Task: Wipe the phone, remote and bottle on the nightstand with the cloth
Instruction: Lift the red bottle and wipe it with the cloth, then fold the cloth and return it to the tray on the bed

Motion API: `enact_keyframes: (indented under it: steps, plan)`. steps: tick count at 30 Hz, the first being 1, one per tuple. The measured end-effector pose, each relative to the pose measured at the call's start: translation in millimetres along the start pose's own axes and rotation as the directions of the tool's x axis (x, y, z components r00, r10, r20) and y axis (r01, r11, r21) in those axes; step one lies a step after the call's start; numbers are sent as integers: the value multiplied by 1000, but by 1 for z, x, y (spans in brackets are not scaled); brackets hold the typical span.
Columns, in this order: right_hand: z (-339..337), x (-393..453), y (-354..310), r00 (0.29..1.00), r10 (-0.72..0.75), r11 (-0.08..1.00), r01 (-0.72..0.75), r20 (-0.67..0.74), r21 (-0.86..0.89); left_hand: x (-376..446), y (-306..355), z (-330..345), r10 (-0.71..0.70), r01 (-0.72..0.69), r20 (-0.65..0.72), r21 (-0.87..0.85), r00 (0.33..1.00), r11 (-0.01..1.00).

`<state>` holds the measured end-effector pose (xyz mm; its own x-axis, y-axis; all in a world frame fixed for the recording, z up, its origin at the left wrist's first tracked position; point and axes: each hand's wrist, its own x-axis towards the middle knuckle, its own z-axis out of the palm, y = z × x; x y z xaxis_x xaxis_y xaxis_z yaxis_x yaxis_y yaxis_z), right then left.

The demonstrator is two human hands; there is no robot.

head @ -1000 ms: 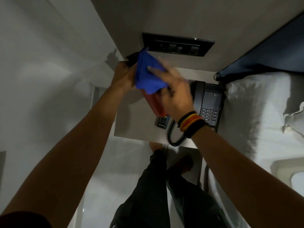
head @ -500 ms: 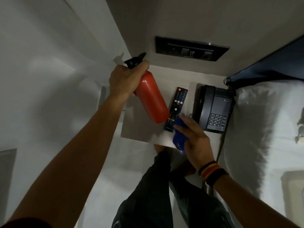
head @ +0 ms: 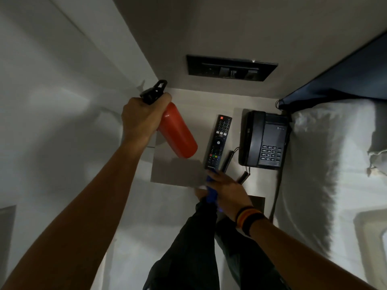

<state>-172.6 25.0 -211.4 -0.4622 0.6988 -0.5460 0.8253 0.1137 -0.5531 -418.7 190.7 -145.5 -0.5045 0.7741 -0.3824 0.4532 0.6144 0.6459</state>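
1. Head view: the tall red metal bottle with black loop cap (head: 178,132) is held tilted above the pale grey nightstand top (head: 178,174), gripped at the neck by the left hand (head: 142,120), fingers wrapped closed around it.
2. The crumpled blue cloth (head: 211,191) is bunched in the right hand (head: 227,195), fingers closed on it, at the nightstand's near edge and apart from the bottle.
3. The slim black remote control (head: 218,143) lies flat between the bottle and the black corded desk phone (head: 265,140); the phone sits at the right, beside the white bedding (head: 335,164).
4. Step in hand is judged to be the bottle wipe. Whether it is finished cannot be told.
5. For a good wipe, the cloth should be wrapped around the red body and drawn along its length while the bottle is turned at the neck.
6. The base should be kept clear of the remote; the cap loop should be wiped too.
7. The bottle should be set down upright, away from the edge.
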Motion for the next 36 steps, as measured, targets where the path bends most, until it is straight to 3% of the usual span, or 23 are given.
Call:
enact_keyframes:
  steps: [2, 5, 8, 12, 18, 20, 23, 26, 27, 29, 31, 32, 33, 36]
  plan:
    - [-1, -13, 4, 956, 263, 925, -210, -134, 315, -5, -6, 7, 61, -62, -34, -14, 998, 998]
    - [-15, -16, 0, 859, 458, 737, -225, -228, 637, -17, -21, 21, 149, -149, -20, -2, 989, 989]
    - [-36, -10, -4, 833, 491, 638, -147, -253, 756, -28, -41, 32, 240, -240, -53, 13, 969, 971]
    - [-51, 3, -6, 839, 521, 450, -113, -158, 886, -41, -66, 40, 294, -294, 20, 30, 956, 955]
    - [-64, 9, -11, 845, 525, 51, -146, 98, 988, -52, -69, 35, 193, -192, 8, -30, 981, 981]
    - [-76, 1, -16, 869, 478, -22, -134, 128, 991, -60, -60, 30, 160, -158, 46, -45, 986, 986]
    - [-100, -18, -26, 912, 401, -40, -80, 89, 996, -90, -38, 8, 146, -146, 27, -1, 989, 989]
    - [-128, -46, -37, 921, 389, 9, -22, 16, 1000, -132, -1, -15, 435, -426, -125, 91, 892, 900]
    - [-136, -54, -40, 925, 381, 27, -9, -2, 1000, -144, 16, -20, 448, -444, -80, 59, 891, 894]
    - [-155, -77, -45, 934, 353, 66, 30, -51, 997, -165, 67, -30, 344, -330, 248, -97, 906, 939]
    - [-176, -107, -50, 943, 319, 96, 70, -97, 993, -184, 116, -32, 232, -190, 614, -135, 754, 973]
    - [-185, -120, -51, 944, 311, 105, 81, -110, 991, -190, 134, -31, 215, -154, 705, -150, 676, 977]
    - [-194, -138, -49, 943, 309, 116, 89, -121, 989, -199, 151, -28, 228, -155, 736, -168, 638, 974]
    - [-213, -194, -29, 936, 314, 207, 93, -156, 974, -233, 193, -9, 347, -253, 687, -238, 638, 938]
